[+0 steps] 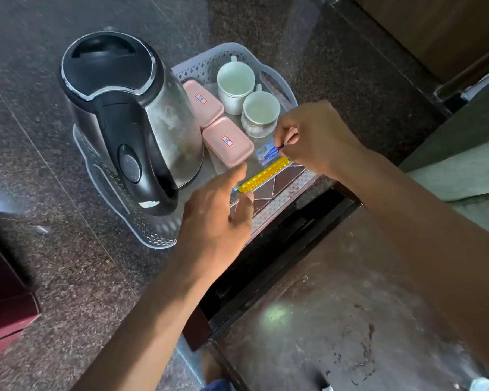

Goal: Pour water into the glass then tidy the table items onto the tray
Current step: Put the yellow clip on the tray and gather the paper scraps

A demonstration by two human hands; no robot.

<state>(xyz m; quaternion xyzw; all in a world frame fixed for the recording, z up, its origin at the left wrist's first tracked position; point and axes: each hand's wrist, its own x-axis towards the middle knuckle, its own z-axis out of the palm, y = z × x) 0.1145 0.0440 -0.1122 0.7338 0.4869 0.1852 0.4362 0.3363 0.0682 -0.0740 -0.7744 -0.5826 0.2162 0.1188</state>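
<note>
2 cups [235, 81], 2 pink boxes [203, 103], 1 kettle [130, 119], 1 tray [277, 88].

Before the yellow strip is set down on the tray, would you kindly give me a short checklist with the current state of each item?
1. Yellow strip held at both ends by left hand and right hand: ok.
2. Right hand also pinches a blue sachet: ok.
3. Bare tray floor under the strip: ok.
4. Kettle upright on the tray, apart from the strip: ok.
5. Two cups upright, two pink boxes closed: ok.
6. Water poured into a glass: cannot tell, no glass in view.
</note>
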